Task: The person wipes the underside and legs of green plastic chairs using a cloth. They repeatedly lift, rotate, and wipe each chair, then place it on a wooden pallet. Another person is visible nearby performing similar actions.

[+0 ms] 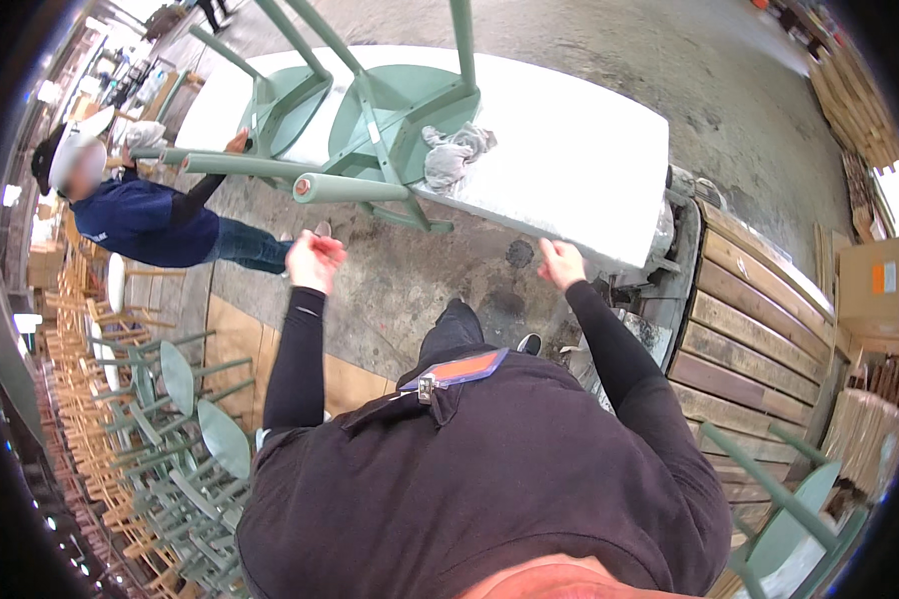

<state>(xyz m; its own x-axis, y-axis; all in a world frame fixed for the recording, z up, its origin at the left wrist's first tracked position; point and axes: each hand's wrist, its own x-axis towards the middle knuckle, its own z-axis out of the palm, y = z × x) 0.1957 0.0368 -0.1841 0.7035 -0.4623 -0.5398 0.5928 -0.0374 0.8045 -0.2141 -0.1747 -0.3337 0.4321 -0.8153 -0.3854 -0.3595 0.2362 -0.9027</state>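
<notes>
My left hand (316, 262) hovers palm up just below the chair legs, its fingers loosely bent and apart, with nothing in it. Near the front edge of the white-topped table (579, 130), my right hand (561, 262) is closed in a loose fist; I see nothing in it. A green chair (395, 115) lies upside down on the table, legs sticking out, and a second green chair (288, 105) lies to its left. A crumpled grey cloth (456, 157) rests beside the nearer chair's seat.
A co-worker in a dark blue top (150, 222) stands at the left, one hand at the farther chair. A wooden slatted surface (744, 319) stands right of the table. Stacked green chairs (185, 439) crowd the lower left. A cardboard box (869, 290) stands far right.
</notes>
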